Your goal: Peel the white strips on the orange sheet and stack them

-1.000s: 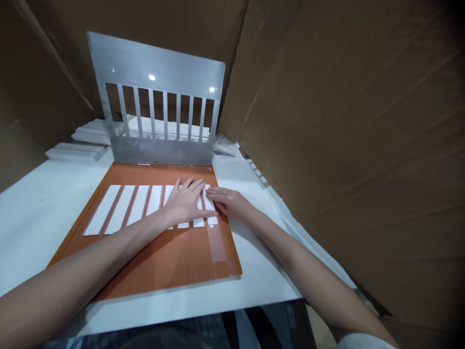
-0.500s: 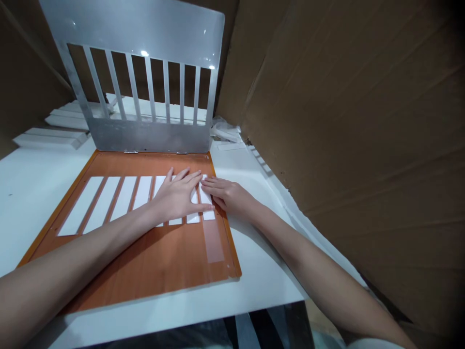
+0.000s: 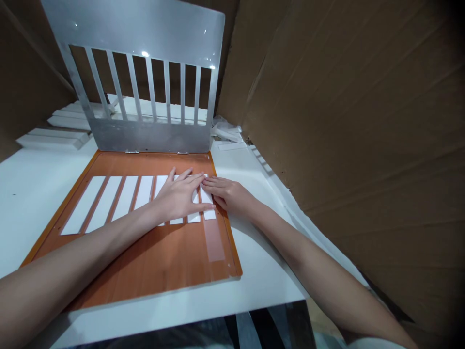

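Several white strips lie side by side on an orange board. My left hand rests over the strips toward the right, fingers spread, its thumb reaching across the rightmost strip. My right hand lies at the board's right edge, fingers together and their tips touching the upper part of that strip. Whether these fingertips pinch it or only press on it I cannot tell. Below the rightmost strip a pale translucent piece lies on the board. My left hand covers parts of the middle strips.
A grey slotted metal frame stands raised on hinges at the board's far edge. Behind it and to the left are stacks of white strips. Crumpled clear plastic lies at the back right. Brown cardboard walls the white table.
Both hands stay nearly in place over the rightmost strip. The view has shifted very slightly; the strips and the frame look the same.
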The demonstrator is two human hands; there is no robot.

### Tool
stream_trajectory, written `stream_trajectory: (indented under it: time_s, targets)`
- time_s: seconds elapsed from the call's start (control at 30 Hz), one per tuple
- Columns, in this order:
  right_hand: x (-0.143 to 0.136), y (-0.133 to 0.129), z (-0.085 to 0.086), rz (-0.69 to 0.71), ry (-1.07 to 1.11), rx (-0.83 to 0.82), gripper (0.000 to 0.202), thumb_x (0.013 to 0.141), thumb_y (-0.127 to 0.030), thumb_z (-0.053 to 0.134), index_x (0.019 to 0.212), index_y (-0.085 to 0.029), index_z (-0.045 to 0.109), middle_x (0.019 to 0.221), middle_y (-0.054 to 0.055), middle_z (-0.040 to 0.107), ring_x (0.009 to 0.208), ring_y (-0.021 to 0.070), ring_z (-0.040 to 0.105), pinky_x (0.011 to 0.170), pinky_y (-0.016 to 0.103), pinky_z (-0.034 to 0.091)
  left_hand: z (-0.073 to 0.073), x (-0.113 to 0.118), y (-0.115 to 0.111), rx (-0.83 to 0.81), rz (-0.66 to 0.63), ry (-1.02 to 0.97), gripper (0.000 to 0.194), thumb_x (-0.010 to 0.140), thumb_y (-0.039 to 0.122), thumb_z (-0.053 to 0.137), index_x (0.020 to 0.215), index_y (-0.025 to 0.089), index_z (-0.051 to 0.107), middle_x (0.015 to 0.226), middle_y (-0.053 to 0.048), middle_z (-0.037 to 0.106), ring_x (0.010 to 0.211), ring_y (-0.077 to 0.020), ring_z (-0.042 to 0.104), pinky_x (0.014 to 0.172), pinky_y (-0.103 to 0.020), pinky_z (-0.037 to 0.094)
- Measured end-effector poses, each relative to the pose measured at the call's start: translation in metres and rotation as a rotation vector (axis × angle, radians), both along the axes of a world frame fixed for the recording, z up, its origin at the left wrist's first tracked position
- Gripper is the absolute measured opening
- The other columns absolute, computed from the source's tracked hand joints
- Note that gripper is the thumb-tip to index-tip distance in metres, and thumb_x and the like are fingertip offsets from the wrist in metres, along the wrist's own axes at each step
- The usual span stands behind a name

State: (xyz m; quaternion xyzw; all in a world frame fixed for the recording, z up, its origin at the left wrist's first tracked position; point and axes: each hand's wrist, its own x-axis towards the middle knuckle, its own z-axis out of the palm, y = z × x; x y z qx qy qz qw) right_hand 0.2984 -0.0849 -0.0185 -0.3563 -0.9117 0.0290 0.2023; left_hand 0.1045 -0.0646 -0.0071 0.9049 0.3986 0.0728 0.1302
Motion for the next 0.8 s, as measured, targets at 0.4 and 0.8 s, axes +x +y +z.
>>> stream_trajectory:
  time_s: [0.4,0.8]
  targets:
    - [-0.009,-0.013,0.019,0.006,-0.015,-0.115,0.035,0.071,-0.005,0.041,0.099,-0.017,0.059,0.103,0.008,0.065,0.103,0.0202,0.057,0.095,0.039,0.041,-0.002,-0.001,0.002,0.01,-0.002,-0.017,0.07,0.079,0.064,0.039,0.136,0.024,0.034,0.144,-0.001,0.032,0.135,-0.0295,0.019,0.107,-0.056,0.003]
    - [-0.017,-0.048,0.063,0.021,-0.092,-0.569,0.025,0.061,-0.029,0.072,0.071,-0.018,0.052,0.075,-0.001,0.06,0.066,0.0117,0.052,0.059,0.023,0.037,0.003,0.0,0.001,0.009,-0.017,-0.008,0.055,0.077,0.061,0.046,0.116,0.024,0.053,0.142,-0.002,0.036,0.133,-0.0324,0.021,0.106,-0.059,0.007]
